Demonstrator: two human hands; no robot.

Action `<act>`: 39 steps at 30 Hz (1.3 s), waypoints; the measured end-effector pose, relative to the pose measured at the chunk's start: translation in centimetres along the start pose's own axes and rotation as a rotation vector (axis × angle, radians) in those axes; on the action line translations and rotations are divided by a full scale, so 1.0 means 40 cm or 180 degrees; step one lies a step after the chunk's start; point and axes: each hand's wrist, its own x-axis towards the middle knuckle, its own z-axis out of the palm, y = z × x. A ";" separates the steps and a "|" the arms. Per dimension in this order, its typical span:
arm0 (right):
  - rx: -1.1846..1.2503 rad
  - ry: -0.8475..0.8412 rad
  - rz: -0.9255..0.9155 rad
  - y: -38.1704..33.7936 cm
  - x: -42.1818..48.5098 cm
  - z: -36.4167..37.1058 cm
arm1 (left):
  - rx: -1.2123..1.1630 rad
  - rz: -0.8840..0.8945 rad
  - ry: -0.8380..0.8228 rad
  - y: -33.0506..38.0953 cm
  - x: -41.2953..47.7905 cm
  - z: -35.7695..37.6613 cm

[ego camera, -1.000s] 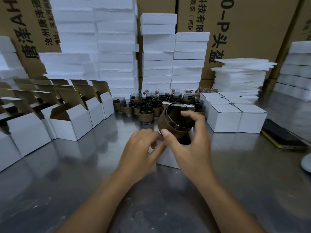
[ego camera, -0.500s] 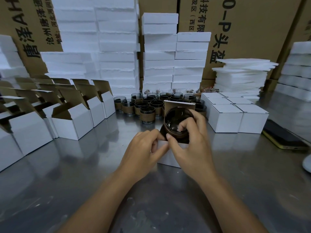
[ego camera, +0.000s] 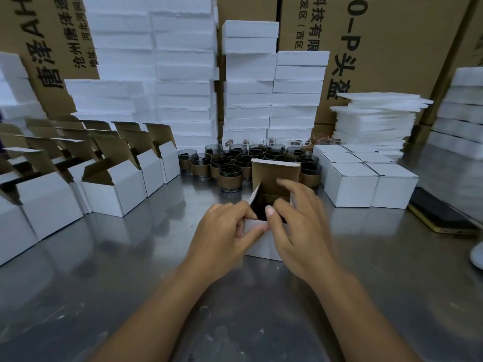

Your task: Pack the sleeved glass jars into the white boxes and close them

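Dropped since half a second ago: sleeved jar, now down inside white box (ego camera: 264, 244) at frame centre, glass lost in the dark interior. Left hand (ego camera: 224, 231) pinching left side flap to steady the carton. Right hand (ego camera: 300, 218) curled over right rim, thumb on front edge, probably readying flaps. Lid (ego camera: 274, 173) upright behind. Beyond, waiting jars (ego camera: 230, 178) partly masked by lid. Phone (ego camera: 441, 215) cut off at right edge.

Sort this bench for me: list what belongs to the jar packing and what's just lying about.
Job in hand: open white box, held by the left hand and right hand; sleeved glass jars; empty open boxes; closed boxes.
Lying about: phone; brown cartons; foam stacks, whose use here I cannot tell.
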 end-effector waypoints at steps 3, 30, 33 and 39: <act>0.0475 0.0406 0.0108 -0.013 0.007 -0.005 | -0.0050 -0.0024 0.0156 0.001 0.002 -0.005; 0.2672 0.0244 0.2190 -0.011 0.030 0.008 | -0.1765 -0.1470 0.0039 -0.002 0.020 0.000; 0.2528 0.0096 0.1810 -0.017 0.014 0.014 | -0.1821 -0.1549 -0.0008 -0.010 0.021 0.001; 0.2132 0.0079 0.1398 -0.018 0.000 0.027 | -0.1906 -0.1572 0.0057 -0.016 0.010 0.005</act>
